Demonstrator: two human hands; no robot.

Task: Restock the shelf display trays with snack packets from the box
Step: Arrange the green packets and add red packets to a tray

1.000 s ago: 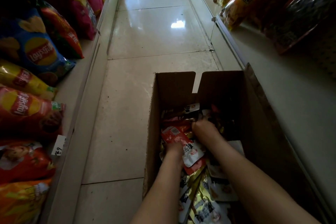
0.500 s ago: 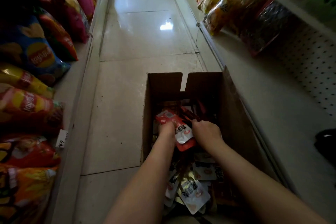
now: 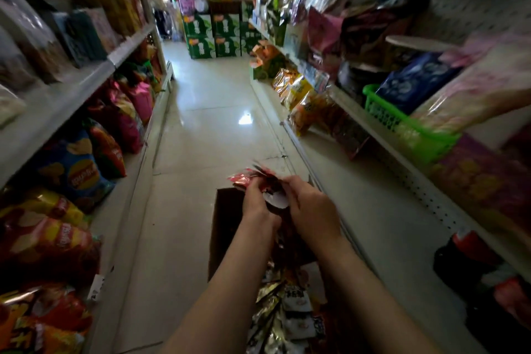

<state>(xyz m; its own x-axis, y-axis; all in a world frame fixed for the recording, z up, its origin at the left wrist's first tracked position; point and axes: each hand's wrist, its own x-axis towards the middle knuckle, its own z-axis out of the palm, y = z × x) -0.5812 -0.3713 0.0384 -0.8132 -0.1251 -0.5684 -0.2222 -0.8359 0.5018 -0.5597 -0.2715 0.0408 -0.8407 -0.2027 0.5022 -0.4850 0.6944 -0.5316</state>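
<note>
Hands clasping blurred red snack packets (image 3: 253, 179), left hand (image 3: 257, 205) and right hand (image 3: 311, 211) both curled round them, box (image 3: 225, 227) mostly hidden behind forearms, packet print illegible

Red-and-white snack packets (image 3: 255, 181); brown cardboard box (image 3: 227, 221); silver, white and gold loose packets (image 3: 290, 313); blue crisp bag (image 3: 71, 169) with a yellow-and-red roundel; pink bags (image 3: 138, 100); green lattice basket (image 3: 382, 112); glossy cream tiled floor (image 3: 212, 129)

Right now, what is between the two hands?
Red and white snack packets, held by the left hand and right hand; the head view shows it.
</note>
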